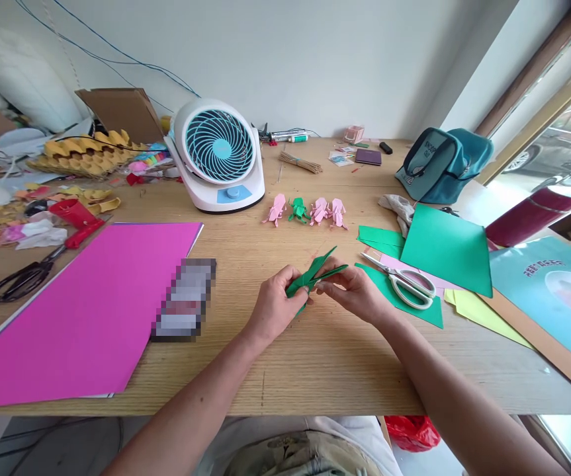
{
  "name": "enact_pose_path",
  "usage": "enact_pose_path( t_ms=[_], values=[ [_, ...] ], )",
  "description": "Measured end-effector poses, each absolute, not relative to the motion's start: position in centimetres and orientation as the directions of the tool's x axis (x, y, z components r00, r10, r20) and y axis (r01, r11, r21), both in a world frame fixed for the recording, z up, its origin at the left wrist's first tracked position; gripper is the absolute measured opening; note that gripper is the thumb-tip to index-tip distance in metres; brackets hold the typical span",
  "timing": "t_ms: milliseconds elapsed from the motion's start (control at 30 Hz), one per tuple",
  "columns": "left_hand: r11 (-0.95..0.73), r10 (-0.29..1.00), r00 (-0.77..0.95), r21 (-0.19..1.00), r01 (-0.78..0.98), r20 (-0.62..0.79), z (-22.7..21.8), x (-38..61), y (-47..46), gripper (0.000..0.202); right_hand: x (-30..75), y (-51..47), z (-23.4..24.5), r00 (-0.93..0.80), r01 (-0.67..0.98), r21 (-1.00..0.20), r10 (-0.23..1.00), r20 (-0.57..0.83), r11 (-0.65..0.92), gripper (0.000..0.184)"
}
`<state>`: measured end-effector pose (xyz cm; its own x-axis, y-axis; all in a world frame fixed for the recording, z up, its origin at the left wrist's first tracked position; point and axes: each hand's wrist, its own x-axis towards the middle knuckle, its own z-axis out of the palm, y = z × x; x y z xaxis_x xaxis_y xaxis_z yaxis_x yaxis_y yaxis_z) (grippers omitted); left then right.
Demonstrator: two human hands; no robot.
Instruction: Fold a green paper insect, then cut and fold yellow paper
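A folded piece of green paper (309, 277), with narrow flaps pointing up and to the right, is held above the table between both hands. My left hand (278, 299) is closed round its lower left part, the thumb lying on top. With thumb and fingers pinched, my right hand (351, 288) grips one of the flaps on the right. Beyond the hands stands a row of small folded paper figures: a pink one (276, 209), a green one (298, 209) and two more pink figures (329, 211). White-handled scissors (407, 283) lie on green paper just right of my right hand.
Large magenta sheets (81, 311) and a blurred-out phone (184, 299) lie on the left, with black scissors (22, 281) beside them. A white fan (220, 155) stands behind. Rightward are green sheets (448, 248), a teal bag (444, 165) and a dark red bottle (533, 215).
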<state>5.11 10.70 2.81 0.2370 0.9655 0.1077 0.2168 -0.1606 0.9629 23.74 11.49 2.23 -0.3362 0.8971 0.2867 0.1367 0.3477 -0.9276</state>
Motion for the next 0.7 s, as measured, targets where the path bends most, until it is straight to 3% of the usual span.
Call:
enact_pose_path(
  t_ms=[133,400,533,700],
  values=[
    [-0.061,0.951,0.306,0.997,0.047,0.044,2.6,5.1,10.8,0.01,23.6,11.5,2.2,-0.31,0.069,-0.928,0.892,0.329,0.366,0.02],
    [0.183,0.902,0.42,0.968,-0.169,-0.097,2.3,5.9,10.7,0.026,25.4,12.0,2.9,-0.482,-0.038,-0.978,0.854,0.196,0.203,0.029],
    [-0.02,0.957,0.288,0.999,-0.037,0.03,2.2,5.8,10.6,0.017,24.2,11.8,2.8,-0.414,-0.065,-0.975,0.883,0.221,0.213,0.029],
    [-0.248,0.963,0.15,0.952,0.181,0.223,1.9,5.8,10.3,0.007,22.1,10.8,2.8,-0.136,-0.028,-0.988,0.979,0.154,0.152,0.036]
  ],
)
